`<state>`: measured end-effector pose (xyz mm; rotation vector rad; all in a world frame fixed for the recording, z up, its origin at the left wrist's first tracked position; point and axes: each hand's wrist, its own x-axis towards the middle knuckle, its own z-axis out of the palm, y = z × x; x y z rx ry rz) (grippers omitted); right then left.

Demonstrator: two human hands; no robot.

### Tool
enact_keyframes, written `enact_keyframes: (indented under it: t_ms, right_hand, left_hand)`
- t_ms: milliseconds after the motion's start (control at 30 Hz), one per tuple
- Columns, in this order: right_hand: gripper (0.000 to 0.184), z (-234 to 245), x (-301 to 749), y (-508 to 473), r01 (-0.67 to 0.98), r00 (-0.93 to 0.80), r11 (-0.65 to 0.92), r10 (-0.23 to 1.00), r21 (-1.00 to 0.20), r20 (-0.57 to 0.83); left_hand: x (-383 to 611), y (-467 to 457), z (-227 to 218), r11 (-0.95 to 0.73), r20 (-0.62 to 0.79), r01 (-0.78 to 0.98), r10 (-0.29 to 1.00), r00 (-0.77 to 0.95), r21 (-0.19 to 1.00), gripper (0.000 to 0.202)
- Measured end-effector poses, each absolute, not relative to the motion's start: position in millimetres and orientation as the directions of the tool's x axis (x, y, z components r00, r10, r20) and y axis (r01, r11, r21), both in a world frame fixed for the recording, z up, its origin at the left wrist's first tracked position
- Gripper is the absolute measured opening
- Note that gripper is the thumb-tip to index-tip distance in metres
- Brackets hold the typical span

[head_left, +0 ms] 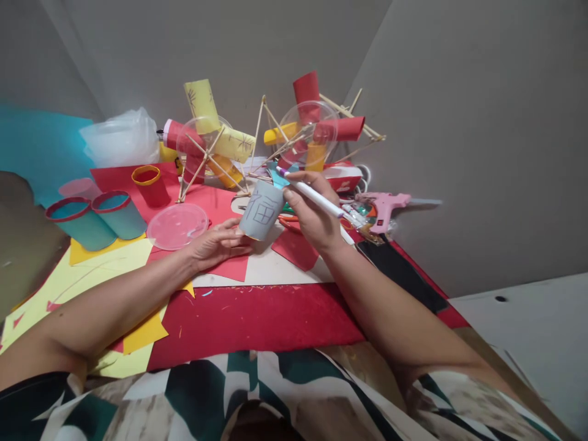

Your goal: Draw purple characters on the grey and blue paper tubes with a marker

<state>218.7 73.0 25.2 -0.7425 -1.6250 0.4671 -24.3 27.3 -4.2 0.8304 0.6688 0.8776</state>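
Note:
A grey-blue paper tube (262,210) with a window and other lines drawn on it is tilted over the middle of the table. My left hand (220,244) grips its lower left edge, fingers behind and under it. In my right hand (315,211) lies a white marker (316,198) with a purple end pointing up and left. The thumb and fingertips of that hand also touch the tube's upper right rim. Beneath the hands are red paper (296,248) and a white board (261,272). Orange-handled scissors (290,224) lie partly hidden by my right hand.
Two paper-tube wheels on stick frames stand behind, one with yellow tubes (202,107), one with red tubes (307,98). Teal cups (82,229), a red cup (151,190) and a clear lid (178,226) are left. A pink glue gun (384,208) lies right.

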Motion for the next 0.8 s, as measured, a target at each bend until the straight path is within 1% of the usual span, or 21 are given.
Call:
enact_keyframes:
  t_ms: [67, 133, 267, 333, 400, 500, 667, 733, 800]
  right_hand:
    - [0.023, 25.0, 215.0, 66.7, 0.223, -0.09, 0.728, 0.678, -0.648, 0.73]
    - [0.021, 24.9, 211.3, 61.4, 0.235, -0.106, 0.755, 0.645, -0.611, 0.756]
    - [0.019, 26.2, 207.0, 53.8, 0.239, -0.146, 0.792, 0.601, -0.562, 0.786]
    - [0.02, 27.3, 206.0, 50.6, 0.235, -0.157, 0.795, 0.599, -0.56, 0.785]
    - [0.021, 27.9, 205.2, 48.1, 0.196, -0.159, 0.788, 0.612, -0.583, 0.774]
    - [0.024, 27.5, 205.1, 48.7, 0.125, -0.093, 0.768, 0.64, -0.628, 0.763]
    - [0.024, 21.9, 208.5, 61.9, 0.129, 0.11, 0.748, 0.642, -0.651, 0.759]
    - [0.025, 18.7, 209.6, 67.5, 0.118, 0.132, 0.727, 0.663, -0.676, 0.736]
    - [0.025, 15.8, 210.1, 71.4, 0.115, 0.124, 0.698, 0.696, -0.707, 0.708]
  left_hand:
    - [-22.6, 25.4, -3.6, 0.359, -0.18, -0.39, 0.888, 0.424, 0.848, 0.062]
    - [-21.0, 24.1, -3.6, 0.345, -0.186, -0.357, 0.893, 0.41, 0.868, 0.07]
    - [-18.2, 21.7, -5.2, 0.271, -0.12, -0.285, 0.883, 0.453, 0.919, 0.069]
    - [-16.6, 19.3, -5.2, 0.223, -0.082, -0.262, 0.885, 0.458, 0.939, 0.07]
    - [-15.0, 16.3, -3.8, 0.195, -0.066, -0.242, 0.887, 0.457, 0.95, 0.071]
    - [-13.4, 12.4, -0.5, 0.154, -0.043, -0.233, 0.906, 0.422, 0.96, 0.069]
    - [-13.5, 12.8, -0.4, 0.066, 0.014, -0.245, 0.95, 0.311, 0.967, 0.061]
    - [-13.7, 14.6, -2.1, 0.072, 0.011, -0.265, 0.954, 0.301, 0.962, 0.059]
    - [-14.0, 16.3, -3.4, 0.088, 0.003, -0.298, 0.957, 0.29, 0.951, 0.061]
